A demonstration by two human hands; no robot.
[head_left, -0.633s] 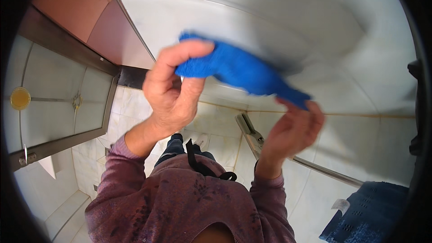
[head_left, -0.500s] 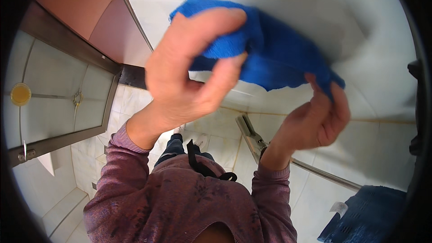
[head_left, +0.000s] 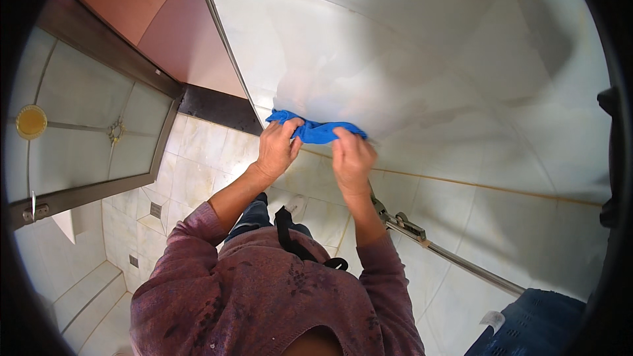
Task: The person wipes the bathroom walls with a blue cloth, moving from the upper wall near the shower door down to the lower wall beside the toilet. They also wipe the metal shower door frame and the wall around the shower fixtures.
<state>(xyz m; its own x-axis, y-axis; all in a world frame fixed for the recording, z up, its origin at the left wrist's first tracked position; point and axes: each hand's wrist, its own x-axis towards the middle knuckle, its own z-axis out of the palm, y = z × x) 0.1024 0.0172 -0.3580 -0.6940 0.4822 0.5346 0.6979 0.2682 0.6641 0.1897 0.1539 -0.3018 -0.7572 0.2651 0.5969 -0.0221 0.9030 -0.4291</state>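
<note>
At six o'clock, nearest the view, was a maroon knitted sweater with dark floral marks (head_left: 290, 290), a black fabric strap (head_left: 282, 227) hanging at its lower hem. Beyond it, the left hand (head_left: 277, 147) and the right hand (head_left: 354, 158) were held up near the middle, apart from each other, both clamped on a bright blue, crumpled cloth (head_left: 320, 132). The left hand pinched its nine o'clock part, the right its three o'clock end, with a short length bunched between them. The cloth lay just toward twelve from the centre; whether it touched the wall behind could not be told.

That pale, glossy wall (head_left: 409, 72) spread broadly from eleven to three o'clock, offering a wide stretch beyond the cloth. A thin metal strip (head_left: 227, 43) formed its edge toward eleven, just beside the cloth's nine o'clock end. A silvery metal rail (head_left: 461, 264) ran toward four o'clock, where a dark blue textile (head_left: 537, 326) hung. Marbled floor tiles (head_left: 201, 148) opened toward nine, as far as a brown-framed door with frosted panes (head_left: 82, 95).
</note>
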